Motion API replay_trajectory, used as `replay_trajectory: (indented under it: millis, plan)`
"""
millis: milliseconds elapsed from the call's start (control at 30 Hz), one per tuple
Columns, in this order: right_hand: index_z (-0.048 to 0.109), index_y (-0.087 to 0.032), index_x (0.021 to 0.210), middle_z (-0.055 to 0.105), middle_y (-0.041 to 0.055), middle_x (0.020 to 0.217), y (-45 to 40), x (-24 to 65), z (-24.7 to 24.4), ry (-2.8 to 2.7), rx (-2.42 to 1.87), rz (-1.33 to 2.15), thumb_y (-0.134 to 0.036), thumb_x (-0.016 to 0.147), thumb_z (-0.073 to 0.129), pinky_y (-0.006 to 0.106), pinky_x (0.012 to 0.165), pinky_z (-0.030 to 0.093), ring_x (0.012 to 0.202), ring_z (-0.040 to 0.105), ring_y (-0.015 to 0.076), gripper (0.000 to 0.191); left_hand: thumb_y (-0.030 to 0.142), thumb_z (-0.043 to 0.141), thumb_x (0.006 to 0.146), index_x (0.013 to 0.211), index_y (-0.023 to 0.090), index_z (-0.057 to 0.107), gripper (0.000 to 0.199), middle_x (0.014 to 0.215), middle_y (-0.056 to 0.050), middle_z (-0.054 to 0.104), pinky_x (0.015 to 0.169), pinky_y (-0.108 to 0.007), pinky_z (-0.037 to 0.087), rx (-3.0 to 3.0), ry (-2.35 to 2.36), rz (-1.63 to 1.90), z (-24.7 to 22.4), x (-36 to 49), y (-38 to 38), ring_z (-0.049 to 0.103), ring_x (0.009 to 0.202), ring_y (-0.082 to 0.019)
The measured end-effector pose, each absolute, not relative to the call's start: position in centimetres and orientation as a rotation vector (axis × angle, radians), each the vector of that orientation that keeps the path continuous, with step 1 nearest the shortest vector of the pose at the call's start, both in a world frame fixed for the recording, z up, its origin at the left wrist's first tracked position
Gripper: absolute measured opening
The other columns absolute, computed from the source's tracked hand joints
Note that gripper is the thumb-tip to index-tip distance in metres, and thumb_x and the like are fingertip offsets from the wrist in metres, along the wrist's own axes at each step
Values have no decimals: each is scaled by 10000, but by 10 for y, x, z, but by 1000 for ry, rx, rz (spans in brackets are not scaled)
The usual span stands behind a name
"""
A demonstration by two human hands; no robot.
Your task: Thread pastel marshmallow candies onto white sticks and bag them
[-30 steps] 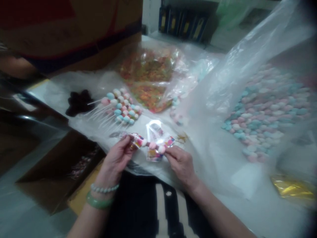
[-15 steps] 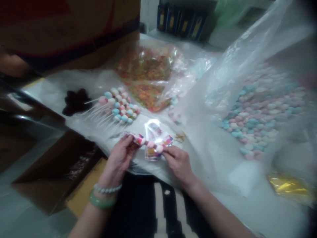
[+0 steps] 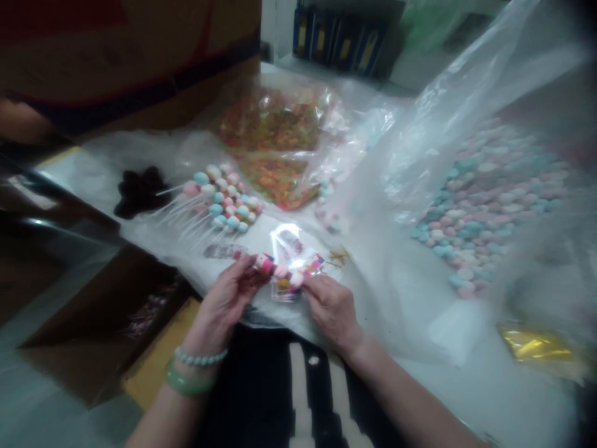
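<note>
Between my hands is a stick candy (image 3: 281,272) with pink, white and dark pieces in a row. My left hand (image 3: 232,291), wearing a beaded bracelet and a green bangle, pinches a printed clear plastic bag (image 3: 265,264) around the candy's left end. The fingers of my right hand (image 3: 332,308) are closed at the candy's right end; the stick itself is hidden there. Directly beneath lies a stack of printed clear bags (image 3: 286,292) on white plastic sheeting. Gold twist ties (image 3: 338,256) lie just beyond my right hand.
Marshmallow sticks (image 3: 228,198) lie in a pile at left, beside a dark clump (image 3: 140,191). Behind are bags of colourful gummies (image 3: 280,177). A big clear bag of pastel marshmallows (image 3: 494,205) stands right, near a gold packet (image 3: 536,344). An open carton (image 3: 79,367) sits lower left.
My right hand has shifted slightly left, toward my left hand, with the candy. The bag's printed part now sits closer around the candy's left end.
</note>
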State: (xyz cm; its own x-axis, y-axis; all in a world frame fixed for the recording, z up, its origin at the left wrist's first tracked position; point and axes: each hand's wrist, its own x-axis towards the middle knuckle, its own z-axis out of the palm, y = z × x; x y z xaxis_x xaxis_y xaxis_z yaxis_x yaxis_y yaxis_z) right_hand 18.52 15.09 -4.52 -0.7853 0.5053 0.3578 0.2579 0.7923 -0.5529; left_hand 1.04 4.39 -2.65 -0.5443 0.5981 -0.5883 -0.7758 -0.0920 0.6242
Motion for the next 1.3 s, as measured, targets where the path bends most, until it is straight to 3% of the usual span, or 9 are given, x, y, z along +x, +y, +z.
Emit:
replay_trajectory:
  millis: [167, 433, 667, 767, 867, 967, 1067, 1200, 1300]
  plan:
    - [730, -205, 890, 707, 51, 768, 144, 181, -41, -2426, -630, 894, -178, 919, 473, 271, 714, 428, 742, 620, 177, 260, 246, 799, 717, 705, 109, 675, 185, 706, -34, 648, 717, -234, 542, -4, 1145, 1811, -31, 15, 47, 612, 695, -132]
    - [685, -186, 663, 562, -47, 511, 144, 169, -27, -1851, -1067, 2025, -185, 735, 571, 239, 592, 388, 532, 483, 110, 135, 324, 774, 761, 755, 132, 676, 215, 722, -33, 656, 754, -285, 552, -81, 1029, 1897, -32, 39, 61, 622, 708, -145]
    - [703, -162, 811, 564, -51, 481, 141, 162, -31, -1496, -1079, 2392, -268, 690, 618, 221, 432, 228, 397, 330, 71, 182, 283, 723, 812, 864, 141, 699, 153, 904, -89, 722, 732, -311, 584, -206, 1136, 1800, -35, 42, 60, 684, 828, -197]
    - [699, -167, 777, 559, -47, 494, 143, 163, -32, -1582, -1048, 2304, -270, 721, 612, 221, 454, 278, 425, 379, 82, 145, 195, 734, 790, 919, 146, 699, 142, 931, -80, 714, 740, -307, 582, -124, 1109, 1729, -30, 31, 55, 680, 815, -187]
    - [714, -203, 739, 617, -27, 603, 143, 166, -33, -1899, -977, 1917, -198, 769, 571, 248, 617, 421, 610, 547, 132, 146, 95, 759, 729, 1021, 175, 696, 309, 1054, -74, 703, 831, -334, 567, -80, 1052, 1808, -19, 19, 51, 678, 935, -212]
    - [749, -254, 901, 690, 5, 831, 141, 169, -37, -2176, -828, 1457, -138, 825, 549, 283, 778, 462, 830, 613, 172, 243, 216, 790, 730, 1016, 142, 704, 309, 1115, -116, 687, 903, -407, 548, -136, 980, 1857, -10, 13, 51, 635, 1083, -296]
    - [743, -268, 1013, 694, 35, 923, 139, 171, -40, -2301, -691, 1241, -105, 868, 520, 282, 803, 470, 869, 618, 174, 311, 314, 806, 724, 914, 123, 714, 285, 1034, -112, 696, 897, -405, 549, -156, 985, 1872, -11, 14, 53, 637, 1062, -298]
    - [754, -250, 912, 697, 23, 836, 137, 172, -34, -2250, -610, 1362, -137, 864, 551, 288, 801, 460, 817, 618, 166, 237, 409, 806, 710, 874, 147, 710, 323, 1001, -86, 698, 897, -432, 547, -135, 957, 1884, -19, 19, 56, 644, 1037, -286]
    - [746, -223, 814, 649, -8, 710, 137, 169, -27, -2048, -730, 1798, -170, 805, 596, 272, 735, 447, 722, 585, 141, 159, 483, 764, 730, 859, 149, 706, 363, 969, -89, 704, 897, -442, 545, -167, 940, 1875, -21, 19, 57, 652, 1009, -277]
